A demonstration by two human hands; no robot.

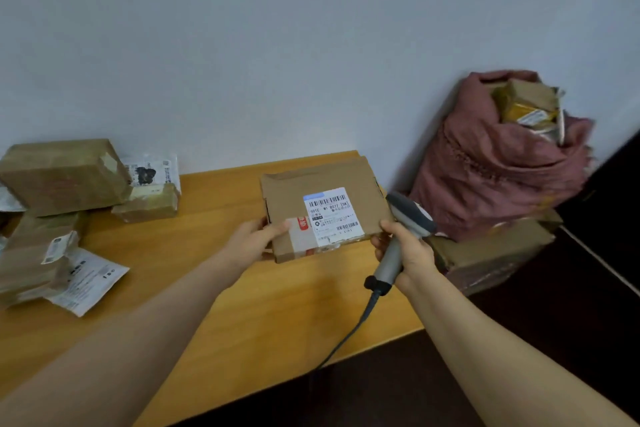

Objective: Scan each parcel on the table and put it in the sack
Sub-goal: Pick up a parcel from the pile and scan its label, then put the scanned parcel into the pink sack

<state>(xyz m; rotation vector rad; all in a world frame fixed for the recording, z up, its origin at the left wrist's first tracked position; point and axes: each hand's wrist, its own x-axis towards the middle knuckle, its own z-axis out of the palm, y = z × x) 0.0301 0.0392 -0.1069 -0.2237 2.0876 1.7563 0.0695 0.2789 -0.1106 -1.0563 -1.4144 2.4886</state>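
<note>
The left hand point(254, 239) pinches 1 flat parcel point(322, 208) by its left edge, thumb on top. The right hand's point(407, 253) fingers point(379, 248) wrap 1 scanner point(408, 218) at the parcel's right corner, over the bench point(242, 315). At least 5 parcels point(62, 173) lie far left. Right, 1 sack point(491, 163) holding boxes point(526, 104) sits on 1 box point(491, 253).

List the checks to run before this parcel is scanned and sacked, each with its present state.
1. Label faces up on the cardboard parcel: ok.
2. Left hand grips the parcel's near left corner: ok.
3. Right hand holds the scanner: ok.
4. Scanner aimed at the barcode: cannot tell.
5. Sack mouth open: ok.
6. Room left in the sack, with parcels already heaped at its top: cannot tell.
</note>
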